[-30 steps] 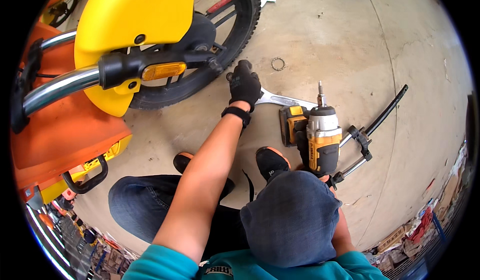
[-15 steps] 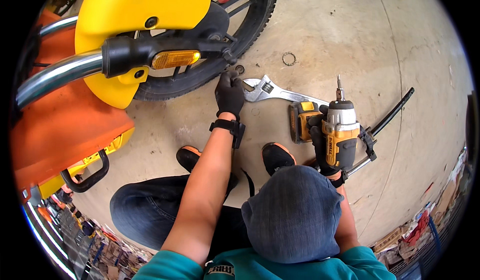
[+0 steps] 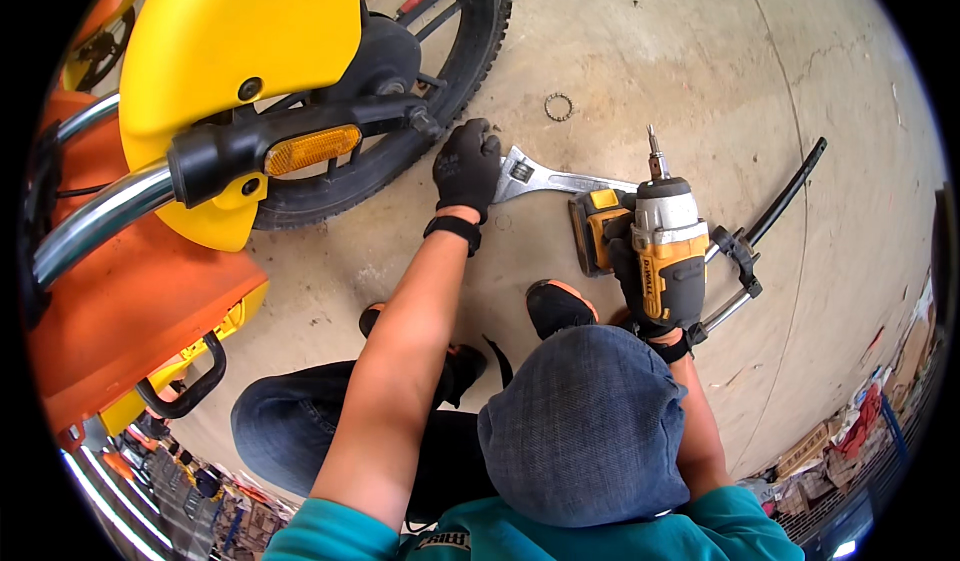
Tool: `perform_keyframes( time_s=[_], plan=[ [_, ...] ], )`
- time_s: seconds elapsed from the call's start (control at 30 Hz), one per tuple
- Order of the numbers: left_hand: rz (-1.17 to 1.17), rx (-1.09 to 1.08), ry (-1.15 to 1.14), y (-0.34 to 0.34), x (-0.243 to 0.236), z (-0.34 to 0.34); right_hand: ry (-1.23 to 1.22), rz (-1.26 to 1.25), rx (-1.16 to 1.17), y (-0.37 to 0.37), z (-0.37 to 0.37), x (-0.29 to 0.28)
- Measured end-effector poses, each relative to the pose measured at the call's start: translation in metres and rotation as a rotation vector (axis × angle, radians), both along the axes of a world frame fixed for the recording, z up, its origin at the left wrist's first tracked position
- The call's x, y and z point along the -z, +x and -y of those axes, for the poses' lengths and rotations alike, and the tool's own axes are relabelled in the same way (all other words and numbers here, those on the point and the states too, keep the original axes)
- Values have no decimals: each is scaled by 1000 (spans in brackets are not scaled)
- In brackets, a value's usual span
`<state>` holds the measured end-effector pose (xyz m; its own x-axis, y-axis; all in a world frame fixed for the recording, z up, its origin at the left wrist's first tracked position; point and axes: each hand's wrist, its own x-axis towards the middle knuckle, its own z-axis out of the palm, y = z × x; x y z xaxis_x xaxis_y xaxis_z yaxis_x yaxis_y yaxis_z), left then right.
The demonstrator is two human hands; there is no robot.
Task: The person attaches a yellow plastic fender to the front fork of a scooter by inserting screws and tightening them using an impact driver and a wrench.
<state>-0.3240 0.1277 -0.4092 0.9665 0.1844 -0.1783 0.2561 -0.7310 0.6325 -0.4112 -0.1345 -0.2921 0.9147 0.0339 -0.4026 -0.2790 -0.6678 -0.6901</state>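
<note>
My left hand (image 3: 467, 166), in a black glove, is low over the floor beside the front wheel (image 3: 490, 46). Its fingers are curled, and whatever they may hold is hidden. It covers part of the jaw end of a silver adjustable wrench (image 3: 575, 181) lying on the concrete. My right hand (image 3: 628, 261), gloved too, grips a yellow and black cordless impact driver (image 3: 672, 246) by its handle. The driver's bit points away from me, and its battery overlaps the end of the wrench handle. A small ball-bearing ring (image 3: 559, 108) lies beyond the wrench.
An orange and yellow two-wheeler stands at left, with a yellow fender (image 3: 240, 41), a fork leg with an amber reflector (image 3: 312, 150) and a black handle (image 3: 195, 386). A chrome and black bar (image 3: 785, 196) lies right of the driver. Scraps line the lower right edge.
My left hand has shifted right, over the wrench's jaw. A small dark ring by its fingertips is out of sight now. The driver stays in my right hand, and the view has shifted slightly.
</note>
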Motion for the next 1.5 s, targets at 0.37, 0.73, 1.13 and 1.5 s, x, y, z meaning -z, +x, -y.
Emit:
perform_keyframes(
  time_s=[0.37, 0.73, 1.13, 1.5],
  plan=[
    [-296, 175, 331, 34, 9, 18, -134, 105, -170, 0, 5, 10],
    [-40, -42, -209, 32, 12, 29, -139, 391, -138, 14, -8, 1],
    [-157, -18, -62, 70, 0, 71, -139, 413, -173, 7, 2, 23],
    [-216, 249, 172, 92, -4, 85, -302, 553, -230, 13, -5, 11]
  ],
)
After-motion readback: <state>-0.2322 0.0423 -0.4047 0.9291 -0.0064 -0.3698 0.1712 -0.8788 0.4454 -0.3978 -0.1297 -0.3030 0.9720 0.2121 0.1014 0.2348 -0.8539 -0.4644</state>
